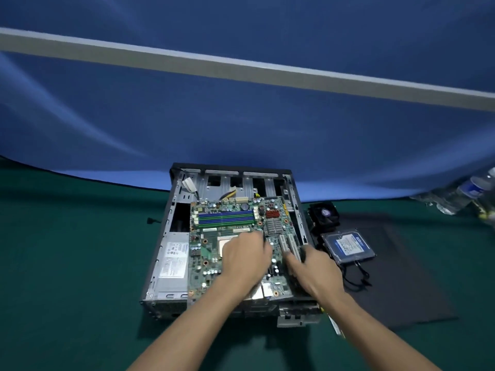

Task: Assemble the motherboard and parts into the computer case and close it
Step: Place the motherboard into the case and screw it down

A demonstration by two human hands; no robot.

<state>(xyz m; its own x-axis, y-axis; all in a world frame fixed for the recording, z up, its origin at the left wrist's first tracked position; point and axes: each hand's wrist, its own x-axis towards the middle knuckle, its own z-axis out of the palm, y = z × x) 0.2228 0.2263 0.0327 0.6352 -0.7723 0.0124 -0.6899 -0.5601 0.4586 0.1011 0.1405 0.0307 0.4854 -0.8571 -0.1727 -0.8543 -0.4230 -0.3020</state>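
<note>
My left hand (245, 257) rests fingers-down on the green printed motherboard (235, 236), which lies inside the open grey steel computer case (160, 253); my right hand (312, 271) seems to curl round the board's right edge, though blur hides the grip. The board is stiff, light and fragile, best held by its edges. Beyond, right, wait a blue-labelled hard drive (348, 246) and black cooler fan (324, 214).

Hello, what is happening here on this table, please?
A person is fitting a motherboard into an open computer case on a green table. The left hand and right hand both rest on the board. A hard drive and a cooling fan wait outside, beside the case.
</note>
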